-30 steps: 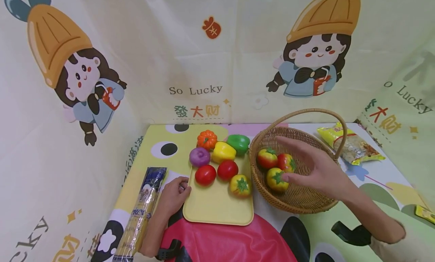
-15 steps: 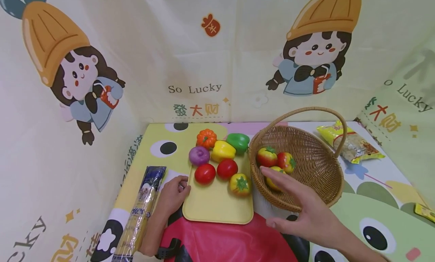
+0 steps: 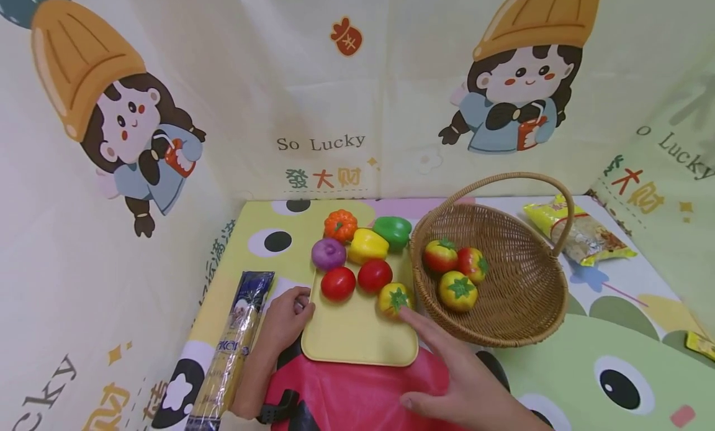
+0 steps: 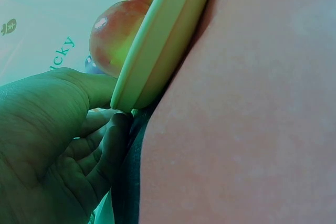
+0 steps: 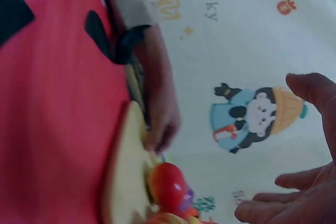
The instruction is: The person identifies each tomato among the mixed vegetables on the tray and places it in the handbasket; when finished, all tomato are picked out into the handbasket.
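My left hand [image 3: 283, 322] grips the left edge of a yellow tray [image 3: 357, 341]; in the left wrist view its thumb meets the rim, with the other fingers curled below. Toward the tray's back lie two red tomatoes [image 3: 337, 284], a yellow-green fruit with a green leafy top [image 3: 395, 299], a purple onion [image 3: 328, 254], a yellow bell pepper [image 3: 368, 246], a green bell pepper [image 3: 393, 232] and a small orange pumpkin [image 3: 341, 225]. My right hand [image 3: 463, 378], fingers spread and holding nothing, hovers by the tray's front right corner, its fingertips overlapping the leafy-topped fruit in the head view.
Right of the tray stands a wicker basket [image 3: 519, 282] with a tall handle, holding three red and yellow leafy-topped fruits [image 3: 458, 290]. Behind its right side lies a yellow snack bag [image 3: 581, 232]. A long pack of noodles [image 3: 229, 350] lies beside my left forearm.
My right hand has moved from over the basket, down and left, to the tray's front right corner, staying spread throughout. The left hand stays at the tray's edge.
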{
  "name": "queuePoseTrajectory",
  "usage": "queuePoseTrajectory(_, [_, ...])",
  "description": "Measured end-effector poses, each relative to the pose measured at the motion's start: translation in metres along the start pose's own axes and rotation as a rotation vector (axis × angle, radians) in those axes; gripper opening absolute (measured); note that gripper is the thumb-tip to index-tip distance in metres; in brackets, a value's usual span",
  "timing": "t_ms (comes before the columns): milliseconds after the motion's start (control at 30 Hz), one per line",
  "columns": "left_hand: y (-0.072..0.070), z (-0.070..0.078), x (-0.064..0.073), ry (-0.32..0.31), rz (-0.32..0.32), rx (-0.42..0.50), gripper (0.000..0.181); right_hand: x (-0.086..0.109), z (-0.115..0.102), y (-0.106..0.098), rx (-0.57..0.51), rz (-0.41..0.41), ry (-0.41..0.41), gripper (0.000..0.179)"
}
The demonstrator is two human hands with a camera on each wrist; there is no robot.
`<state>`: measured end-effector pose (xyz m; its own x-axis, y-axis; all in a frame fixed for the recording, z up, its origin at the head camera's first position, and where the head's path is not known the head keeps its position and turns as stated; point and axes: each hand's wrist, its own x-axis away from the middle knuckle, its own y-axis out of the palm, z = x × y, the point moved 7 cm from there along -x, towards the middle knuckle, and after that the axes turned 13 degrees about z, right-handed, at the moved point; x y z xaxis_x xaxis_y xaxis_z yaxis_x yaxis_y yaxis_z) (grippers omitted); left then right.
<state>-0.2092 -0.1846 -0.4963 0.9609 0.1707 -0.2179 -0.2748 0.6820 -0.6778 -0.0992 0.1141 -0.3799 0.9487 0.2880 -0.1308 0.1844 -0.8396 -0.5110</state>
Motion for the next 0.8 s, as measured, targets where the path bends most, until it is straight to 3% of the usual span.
queuePoseTrajectory(133, [-0.001, 0.001, -0.001, -0.003, -0.004, -0.008, 0.030, 0.001, 0.020, 0.019, -0.026, -0.003, 0.102, 0.100])
queuePoseTrajectory(300, [-0.002, 0.002, -0.001, -0.009, -0.008, -0.007, 0.030, -0.001, 0.037, 0.033, 0.005, 0.054, 0.129, 0.111])
queuePoseTrajectory(467, [-0.001, 0.001, 0.000, -0.011, -0.010, -0.003, 0.029, -0.003, 0.050, 0.037, 0.037, 0.119, 0.193, 0.114])
queuePoseTrajectory(667, [-0.001, 0.001, 0.000, -0.002, -0.001, -0.004, 0.029, -0.010, 0.059, 0.039, 0.031, 0.173, 0.190, 0.114])
queuePoseTrajectory(800, [-0.001, 0.002, 0.000, -0.003, -0.003, -0.001, 0.029, -0.015, 0.065, 0.040, 0.024, 0.194, 0.232, 0.115])
